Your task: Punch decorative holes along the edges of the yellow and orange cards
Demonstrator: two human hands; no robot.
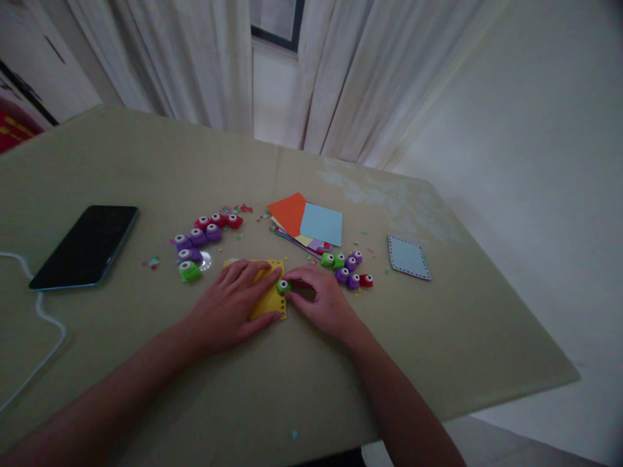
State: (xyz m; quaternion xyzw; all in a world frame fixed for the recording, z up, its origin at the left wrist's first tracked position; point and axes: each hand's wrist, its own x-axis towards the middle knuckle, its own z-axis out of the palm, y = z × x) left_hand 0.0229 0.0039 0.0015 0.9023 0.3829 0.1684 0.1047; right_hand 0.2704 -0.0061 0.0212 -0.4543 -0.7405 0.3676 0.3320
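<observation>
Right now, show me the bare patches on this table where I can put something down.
Bare: the near table edge between the forearms, the far stretch toward the curtains, and the right corner beyond the pale blue card. Crowded: the middle, where the left hand presses yellow paper, the right hand holds a green punch, amid punches and the paper stack.

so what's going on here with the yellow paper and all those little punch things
A person sits at a table with a yellow paper lying flat on it. The left hand lies flat on the sheet, while the right hand has a small green punch at the sheet's right edge, where a row of holes shows. More punches sit in two clusters on either side, beside a stack of coloured papers, a light blue card and a phone.
</observation>
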